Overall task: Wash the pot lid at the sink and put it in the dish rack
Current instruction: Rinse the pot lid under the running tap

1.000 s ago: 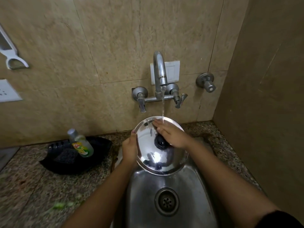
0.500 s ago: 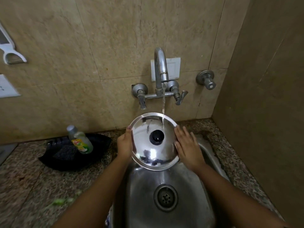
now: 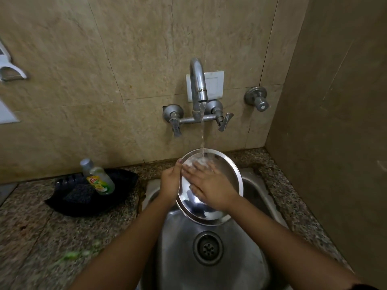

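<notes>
Moved onto one pot lid (image 3: 228, 181), right hand (image 3: 211, 188) flat; left hand (image 3: 170, 183) apparently grips rim.

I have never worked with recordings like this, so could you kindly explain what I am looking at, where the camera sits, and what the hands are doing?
There is no machine here: a person wears one wide-angle camera on the head, which looks forward and down at their own bare arms.

The left hand grips the left edge of a steel pot lid and holds it tilted over the steel sink. The right hand lies flat on the lid's face, fingers spread. Water runs from the wall tap onto the top of the lid, by the fingertips.

On the speckled stone counter to the left lies a black tray with a bottle of green dish liquid leaning in it. A few green scraps lie nearer the camera. No dish rack shows clearly in this view.
</notes>
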### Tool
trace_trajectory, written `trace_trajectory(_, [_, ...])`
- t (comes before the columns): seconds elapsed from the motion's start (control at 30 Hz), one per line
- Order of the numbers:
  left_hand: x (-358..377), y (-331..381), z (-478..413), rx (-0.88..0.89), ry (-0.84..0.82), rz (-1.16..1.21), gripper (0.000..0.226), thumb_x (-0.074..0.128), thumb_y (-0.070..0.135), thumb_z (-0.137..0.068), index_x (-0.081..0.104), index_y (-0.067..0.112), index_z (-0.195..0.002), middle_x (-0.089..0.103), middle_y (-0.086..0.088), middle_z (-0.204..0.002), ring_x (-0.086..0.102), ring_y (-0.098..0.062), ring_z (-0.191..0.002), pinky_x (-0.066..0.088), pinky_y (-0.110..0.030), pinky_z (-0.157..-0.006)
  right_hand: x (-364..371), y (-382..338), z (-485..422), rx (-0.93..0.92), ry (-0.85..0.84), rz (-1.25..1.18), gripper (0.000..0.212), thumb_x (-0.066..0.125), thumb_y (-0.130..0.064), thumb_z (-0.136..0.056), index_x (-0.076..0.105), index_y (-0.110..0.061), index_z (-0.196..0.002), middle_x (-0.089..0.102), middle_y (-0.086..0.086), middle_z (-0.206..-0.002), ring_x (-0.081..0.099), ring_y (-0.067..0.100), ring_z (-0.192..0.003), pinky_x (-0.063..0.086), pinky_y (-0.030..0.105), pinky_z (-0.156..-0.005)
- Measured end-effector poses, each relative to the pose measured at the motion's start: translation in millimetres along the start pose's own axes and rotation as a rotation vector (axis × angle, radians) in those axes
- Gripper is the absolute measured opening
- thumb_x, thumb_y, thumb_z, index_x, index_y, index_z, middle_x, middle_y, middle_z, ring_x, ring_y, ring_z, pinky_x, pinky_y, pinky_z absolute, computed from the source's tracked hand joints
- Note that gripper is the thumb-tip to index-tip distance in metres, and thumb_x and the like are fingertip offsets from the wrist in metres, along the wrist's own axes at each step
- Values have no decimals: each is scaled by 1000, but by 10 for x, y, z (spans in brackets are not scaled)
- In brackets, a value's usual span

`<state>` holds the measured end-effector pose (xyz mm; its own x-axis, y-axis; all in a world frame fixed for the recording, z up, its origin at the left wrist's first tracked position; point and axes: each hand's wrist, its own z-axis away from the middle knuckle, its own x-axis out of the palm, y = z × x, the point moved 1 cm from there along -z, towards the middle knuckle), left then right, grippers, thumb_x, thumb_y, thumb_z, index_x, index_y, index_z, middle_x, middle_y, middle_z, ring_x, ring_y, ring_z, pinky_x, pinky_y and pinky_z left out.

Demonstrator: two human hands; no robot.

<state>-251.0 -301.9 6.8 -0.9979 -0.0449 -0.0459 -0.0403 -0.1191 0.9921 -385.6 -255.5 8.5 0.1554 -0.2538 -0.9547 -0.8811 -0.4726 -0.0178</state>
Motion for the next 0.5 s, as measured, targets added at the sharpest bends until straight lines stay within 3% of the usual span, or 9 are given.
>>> trace_trajectory(0.07, [-9, -13, 15, -17, 38, -3, 39, 50, 34, -96, 70, 6, -76, 68, -4, -64, 66, -11, -54, 50, -19, -53, 91, -99, 177, -138, -33, -52, 54, 35, -46, -93, 42, -24, -142, 42, -2, -150, 31, 18, -142, 17, 48, -116])
trace_trajectory(0.17, [-66, -43, 8, -124, 86, -11, 43, 47, 36, -97, 68, 2, -82, 66, -7, -69, 64, -19, -62, 51, -21, -57, 179, -194, 401, -222, -25, -74, 57, 51, -45, -88, 43, -24, -141, 43, -3, -149, 36, 20, -139, 25, 43, -112])
trace_trajectory(0.23, [-153, -106, -26, -195, 103, 37, 42, 49, 37, -96, 66, 4, -77, 67, -11, -74, 65, -29, -75, 54, -31, -74, 210, -273, 484, -231, 99, -21, 53, 57, -30, -82, 51, -24, -135, 53, -5, -140, 53, 21, -118, 43, 36, -92])
trace_trajectory(0.3, [-233, -111, -38, -264, 114, 83, 37, 52, 35, -95, 66, 5, -78, 69, -16, -86, 64, -31, -81, 52, -38, -82, 200, -352, 495, -221, 232, 53, 43, 56, -21, -82, 61, -25, -125, 63, -8, -128, 58, 16, -93, 45, 28, -70])
trace_trajectory(0.4, [-327, -97, -44, -401, 20, 136, 35, 48, 33, -96, 64, 2, -97, 67, -17, -91, 62, -28, -75, 51, -33, -66, 70, -381, 408, -194, 405, 41, 32, 55, -15, -84, 68, -19, -113, 70, -5, -113, 59, 15, -79, 46, 26, -60])
trace_trajectory(0.5, [-479, -112, -60, -419, 1, -124, 58, 30, 57, -95, 58, 11, -74, 55, -12, -67, 52, -24, -59, 42, -28, -56, -224, -293, 242, 10, 435, -167, 27, 58, -8, -81, 69, -15, -105, 71, 3, -93, 57, 18, -77, 47, 28, -57])
